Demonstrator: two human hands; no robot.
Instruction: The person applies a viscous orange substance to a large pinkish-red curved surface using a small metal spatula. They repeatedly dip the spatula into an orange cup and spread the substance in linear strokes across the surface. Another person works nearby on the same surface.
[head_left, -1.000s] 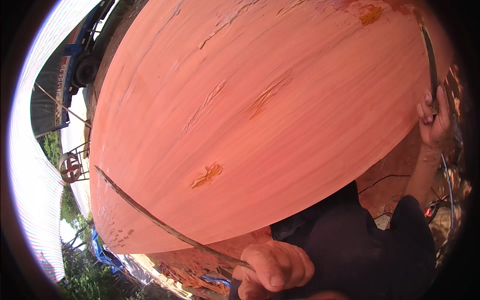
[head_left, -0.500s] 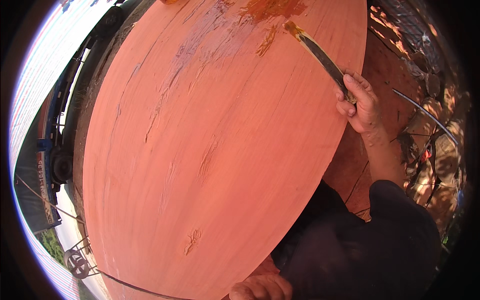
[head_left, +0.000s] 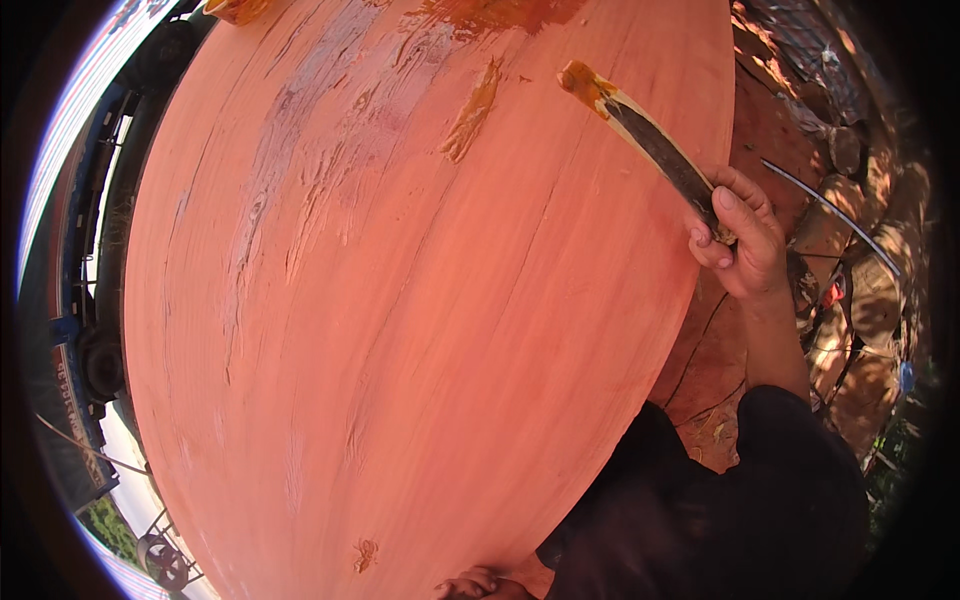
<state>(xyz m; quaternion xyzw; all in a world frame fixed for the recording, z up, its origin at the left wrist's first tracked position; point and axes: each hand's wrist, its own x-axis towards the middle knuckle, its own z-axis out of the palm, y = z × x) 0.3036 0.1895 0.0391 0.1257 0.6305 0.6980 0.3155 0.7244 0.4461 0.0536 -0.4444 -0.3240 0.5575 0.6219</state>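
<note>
My right hand (head_left: 742, 232) is closed around the lower end of a flat wooden stick (head_left: 650, 135) with dark bark on one face. Wet amber-brown sticky stuff coats the stick's far tip, which is over the right part of a large reddish wooden slab (head_left: 450, 330). At the slab's far end lies a glossy amber patch (head_left: 500, 12), and a smaller amber smear (head_left: 472, 115) is left of the stick's tip. My left hand (head_left: 485, 583) is at the slab's near edge, mostly cut off by the picture's bottom, so its grip is unclear.
Part of an amber-stained container (head_left: 237, 8) shows at the slab's far left. Cracks and a rough knot (head_left: 365, 555) mark the slab. Stones and a thin pale rod (head_left: 830, 215) lie to the right. A vehicle (head_left: 85, 330) stands beyond the left side.
In the picture, the stick's tip has dropped slightly and my right hand has shifted lower and rightward. The view has moved, so more of the far left container shows and less of my left hand.
</note>
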